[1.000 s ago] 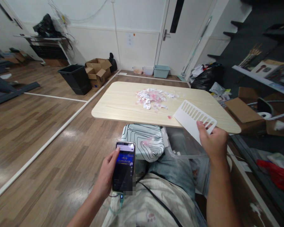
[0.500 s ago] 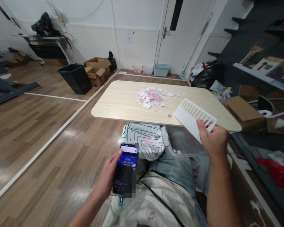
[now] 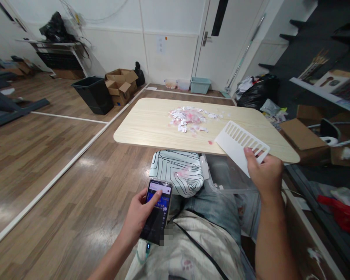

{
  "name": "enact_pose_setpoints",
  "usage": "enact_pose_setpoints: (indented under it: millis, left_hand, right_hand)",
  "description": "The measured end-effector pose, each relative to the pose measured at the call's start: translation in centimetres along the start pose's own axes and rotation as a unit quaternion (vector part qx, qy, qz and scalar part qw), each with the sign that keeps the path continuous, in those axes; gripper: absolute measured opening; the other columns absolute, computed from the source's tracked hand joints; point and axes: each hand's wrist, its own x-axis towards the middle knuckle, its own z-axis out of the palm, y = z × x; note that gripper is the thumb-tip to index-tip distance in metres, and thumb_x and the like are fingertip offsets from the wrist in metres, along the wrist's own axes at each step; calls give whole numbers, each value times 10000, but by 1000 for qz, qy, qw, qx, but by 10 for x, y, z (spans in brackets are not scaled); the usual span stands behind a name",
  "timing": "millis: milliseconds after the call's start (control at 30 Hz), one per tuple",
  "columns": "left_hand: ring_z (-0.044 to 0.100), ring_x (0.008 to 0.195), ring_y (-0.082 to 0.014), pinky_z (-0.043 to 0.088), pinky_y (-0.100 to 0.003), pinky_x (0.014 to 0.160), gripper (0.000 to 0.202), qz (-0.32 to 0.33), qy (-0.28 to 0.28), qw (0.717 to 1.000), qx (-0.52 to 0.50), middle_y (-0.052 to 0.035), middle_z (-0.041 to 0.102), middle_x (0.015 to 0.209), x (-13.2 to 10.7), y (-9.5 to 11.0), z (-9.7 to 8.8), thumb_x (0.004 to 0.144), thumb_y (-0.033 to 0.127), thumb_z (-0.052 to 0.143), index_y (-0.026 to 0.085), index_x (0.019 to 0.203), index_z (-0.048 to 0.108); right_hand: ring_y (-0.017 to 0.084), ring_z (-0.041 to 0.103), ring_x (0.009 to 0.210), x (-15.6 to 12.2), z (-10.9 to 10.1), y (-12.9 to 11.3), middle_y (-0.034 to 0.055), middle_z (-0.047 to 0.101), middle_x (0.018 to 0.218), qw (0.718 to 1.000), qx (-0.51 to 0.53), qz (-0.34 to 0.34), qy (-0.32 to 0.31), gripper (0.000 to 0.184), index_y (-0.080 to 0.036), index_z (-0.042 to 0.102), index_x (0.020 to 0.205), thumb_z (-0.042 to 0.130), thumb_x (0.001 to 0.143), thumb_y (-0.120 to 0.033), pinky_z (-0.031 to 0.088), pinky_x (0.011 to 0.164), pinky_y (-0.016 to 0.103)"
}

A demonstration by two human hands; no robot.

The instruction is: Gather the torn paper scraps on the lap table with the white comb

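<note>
White slotted scraper [image 3: 235, 151]: in the head view I find it at three o'clock, tilted over the table [image 3: 140, 128]. The right hand [image 3: 264, 169] pinches its slotted edge, thumb uppermost. I judge it light, thin, fairly stiff, perhaps slick; the slots should grip best. Paper scraps [image 3: 182, 116] lie at its ten o'clock. At seven, the left hand [image 3: 138, 212] clasps a phone [image 3: 156, 224].

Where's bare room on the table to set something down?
The widest bare patch on the table runs from its left edge to the paper scraps. Another lies at the right end, beyond the white scraper. The middle is crowded with scraps, and a pink bit lies near the front edge, beside the scraper in the right hand.
</note>
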Motion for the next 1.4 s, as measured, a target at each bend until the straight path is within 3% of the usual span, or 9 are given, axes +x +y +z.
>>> enact_pose_setpoints:
  millis: [100,367,633,800,900,1033,1200,1300,1400]
  left_hand:
    - [769,727,-241,609,-316,685,842,-15,-11,1000,-8,-50,860,796,-3,4,2,295,692,1174,184,885,855]
    - [741,689,-226,577,-314,638,903,-28,-18,999,-33,-84,845,806,-4,-6,1,428,895,1085,149,899,894]
    - [622,630,-178,479,-296,586,949,-36,0,999,-31,-36,760,738,-3,-6,3,390,966,1045,158,850,857]
    - [666,719,-206,492,-295,626,855,-18,-26,998,-59,-16,741,783,-2,-20,-8,575,981,995,197,854,795]
    - [742,800,-235,550,-310,700,773,-55,-102,990,-81,-29,793,885,-4,-32,-21,691,869,1029,203,1027,826]
    - [805,902,-262,596,-340,816,720,-114,-194,972,-72,-73,868,1027,-6,-49,-43,611,555,1176,220,1157,846]
    - [817,1217,-339,606,-371,971,1023,-118,-253,957,-83,-148,873,1373,4,-88,-78,497,228,1173,287,1454,815]
    - [762,1382,-370,588,-347,979,1172,-105,-265,956,-73,-173,805,1547,13,-110,-95,480,159,1131,334,1574,747]
    - [749,1387,-364,572,-352,985,1261,-92,-308,946,-42,-179,762,1606,20,-120,-103,524,180,1120,358,1681,651]
  right_hand:
    - [316,744,636,0,0,1,119,734,621,1000,-3,3,1,519,-287,654,623,738,905,-715,519,576,376]
    - [338,746,662,1,-2,1,136,753,638,1000,-7,-3,-14,440,-274,690,651,751,920,-618,539,594,402]
    - [327,726,629,1,-2,2,127,715,610,1000,-12,10,-14,519,-279,649,621,754,917,-692,510,569,394]
    - [312,719,623,2,-2,4,128,717,620,1000,-10,8,-12,537,-273,654,620,757,896,-722,509,591,393]
    - [323,726,652,2,-1,4,128,721,616,1000,-6,-2,-2,527,-271,660,633,754,894,-719,525,604,398]
    - [327,721,641,2,-1,3,120,720,615,1000,0,-4,-6,542,-281,647,639,750,903,-743,543,625,414]
    - [304,689,612,2,-2,2,110,694,592,1000,-8,-11,-4,567,-282,641,625,740,913,-760,491,589,398]
    - [278,649,578,3,-2,3,100,672,576,1000,-9,-10,-6,580,-288,618,605,746,916,-760,459,568,388]
    - [270,638,580,3,-2,4,100,668,588,1000,-11,-3,-14,558,-282,614,600,751,922,-717,459,576,388]
